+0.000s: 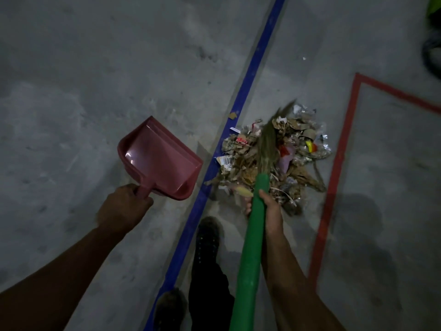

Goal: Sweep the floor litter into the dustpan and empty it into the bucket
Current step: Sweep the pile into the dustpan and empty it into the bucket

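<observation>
A pile of litter (303,139), made of cardboard scraps, wrappers and foil, lies on the grey concrete floor just right of a blue tape line. My right hand (270,209) grips the green handle of a broom (253,247); its straw bristles (268,146) lie over the middle of the pile. My left hand (124,206) holds the handle of an empty pink dustpan (160,156), raised over the floor left of the blue line, its mouth pointing away from me. No bucket can be made out for certain.
The blue tape line (250,68) runs diagonally across the floor. A red taped outline (338,163) borders the pile on the right. My dark shoes (207,235) stand by the blue line. A dark object with something green (433,44) sits at the far right edge.
</observation>
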A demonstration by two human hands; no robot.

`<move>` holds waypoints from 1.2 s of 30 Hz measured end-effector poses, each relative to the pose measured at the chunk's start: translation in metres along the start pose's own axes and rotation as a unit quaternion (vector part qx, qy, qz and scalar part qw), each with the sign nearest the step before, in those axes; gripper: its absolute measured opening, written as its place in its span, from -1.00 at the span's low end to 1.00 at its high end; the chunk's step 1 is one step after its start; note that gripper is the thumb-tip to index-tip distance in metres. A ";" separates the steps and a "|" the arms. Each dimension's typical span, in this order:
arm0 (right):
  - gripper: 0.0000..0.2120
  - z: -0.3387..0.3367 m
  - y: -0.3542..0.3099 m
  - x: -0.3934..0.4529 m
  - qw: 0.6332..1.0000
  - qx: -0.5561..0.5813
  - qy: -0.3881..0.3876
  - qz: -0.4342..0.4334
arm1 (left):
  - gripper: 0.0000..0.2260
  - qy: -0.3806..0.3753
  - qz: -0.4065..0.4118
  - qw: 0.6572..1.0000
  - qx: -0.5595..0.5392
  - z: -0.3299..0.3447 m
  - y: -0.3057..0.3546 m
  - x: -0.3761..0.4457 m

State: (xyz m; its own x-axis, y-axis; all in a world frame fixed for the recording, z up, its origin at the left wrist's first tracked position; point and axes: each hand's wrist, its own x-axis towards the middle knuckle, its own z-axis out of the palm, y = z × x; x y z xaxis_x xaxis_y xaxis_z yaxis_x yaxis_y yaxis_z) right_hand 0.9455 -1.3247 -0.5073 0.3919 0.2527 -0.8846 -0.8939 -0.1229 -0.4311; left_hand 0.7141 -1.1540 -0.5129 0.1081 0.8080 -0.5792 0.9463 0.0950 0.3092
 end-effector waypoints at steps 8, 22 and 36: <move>-0.97 -0.029 0.062 -0.082 0.966 -0.222 0.028 -0.126 | -0.88 -0.020 0.037 0.999 0.009 0.001 -0.039 -0.050; -0.81 -0.121 0.113 -0.050 0.727 -0.680 0.025 -0.091 | -0.83 -0.053 0.031 0.996 0.063 0.046 -0.100 -0.094; -0.85 -0.103 0.088 -0.081 0.852 -0.496 -0.013 -0.166 | -0.87 -0.051 0.017 0.997 0.048 0.044 -0.079 -0.104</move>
State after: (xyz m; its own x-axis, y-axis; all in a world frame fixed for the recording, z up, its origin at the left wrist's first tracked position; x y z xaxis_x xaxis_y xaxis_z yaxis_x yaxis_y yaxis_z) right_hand 0.8577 -1.4545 -0.4920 0.5712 0.4510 -0.6858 -0.1064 -0.7878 -0.6067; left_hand 0.6412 -1.2712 -0.5097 0.1670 0.7461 -0.6446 0.9659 0.0074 0.2588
